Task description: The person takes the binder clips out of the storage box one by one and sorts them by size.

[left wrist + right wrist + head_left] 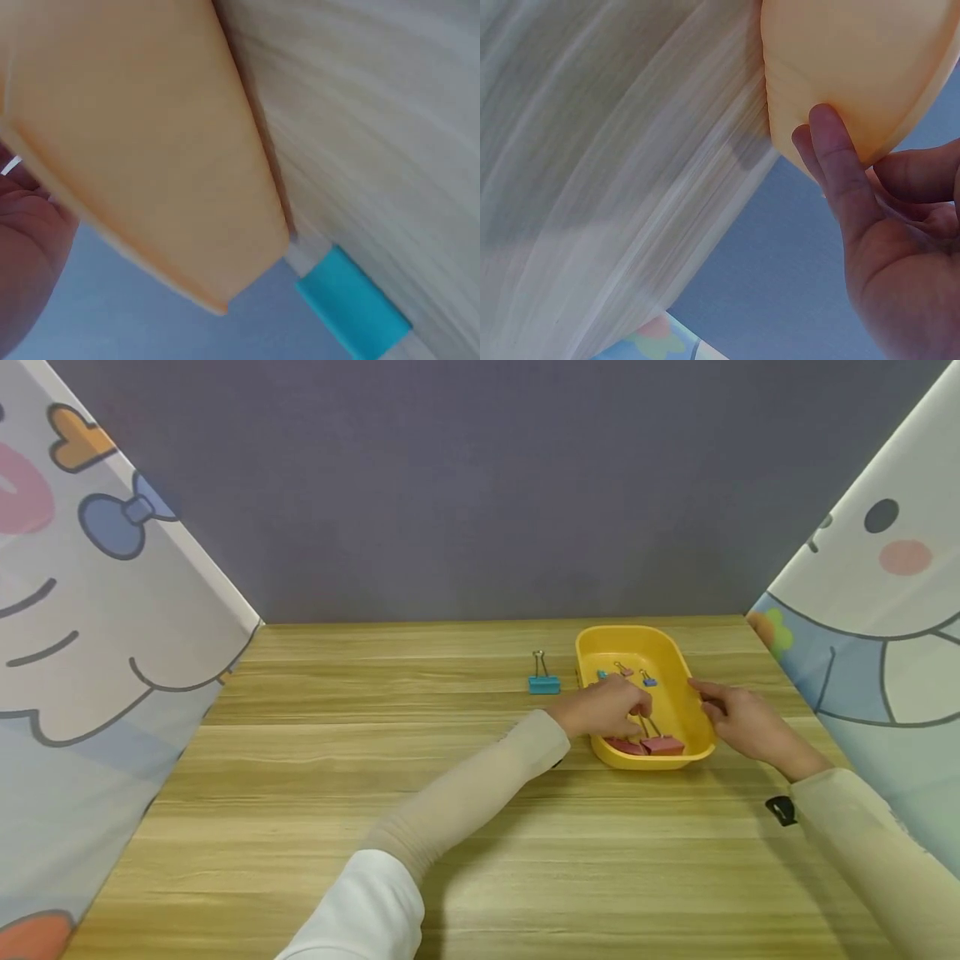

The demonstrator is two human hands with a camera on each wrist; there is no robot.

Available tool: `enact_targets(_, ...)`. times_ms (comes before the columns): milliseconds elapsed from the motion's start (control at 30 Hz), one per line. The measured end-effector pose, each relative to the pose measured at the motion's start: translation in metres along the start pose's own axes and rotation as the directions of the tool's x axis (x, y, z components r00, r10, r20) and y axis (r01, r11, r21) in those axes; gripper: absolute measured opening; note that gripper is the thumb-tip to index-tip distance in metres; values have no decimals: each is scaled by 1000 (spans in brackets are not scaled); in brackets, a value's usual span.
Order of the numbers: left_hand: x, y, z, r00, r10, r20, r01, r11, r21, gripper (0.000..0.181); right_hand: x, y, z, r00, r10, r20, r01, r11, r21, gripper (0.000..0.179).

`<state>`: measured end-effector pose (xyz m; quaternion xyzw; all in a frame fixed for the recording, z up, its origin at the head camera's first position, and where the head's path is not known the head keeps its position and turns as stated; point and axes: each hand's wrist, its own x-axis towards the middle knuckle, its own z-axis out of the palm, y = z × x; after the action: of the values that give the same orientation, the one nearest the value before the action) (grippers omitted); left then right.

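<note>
A yellow tray stands at the right of the table. My left hand reaches in over its left side, and its fingertips pinch the wire handle of a pink binder clip near the tray's front wall. In the left wrist view, the left hand shows only at the edge, a bright sliver by its fingers. My right hand pinches the tray's right rim; in the right wrist view, its fingers lie against the outer wall. Another pink piece lies beside the clip, partly hidden.
A teal binder clip stands on the table just left of the tray. Farther back inside the tray lie a small pink clip, a small blue clip and a teal piece. A grey panel rises behind the table.
</note>
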<state>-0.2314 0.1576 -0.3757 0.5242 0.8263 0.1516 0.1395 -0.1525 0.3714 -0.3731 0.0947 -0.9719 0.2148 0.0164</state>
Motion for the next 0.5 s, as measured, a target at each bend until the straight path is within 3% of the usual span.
enact_targets(233, 8, 3, 8, 997, -53, 50, 56, 996, -67, 25, -1, -1, 0, 1000, -5, -15, 6, 1000, 10, 38)
enact_targets(500, 19, 10, 15, 987, -121, 103, 125, 992, -35, 20, -2, -1, 0, 999, -11, -32, 11, 1000, -2, 37)
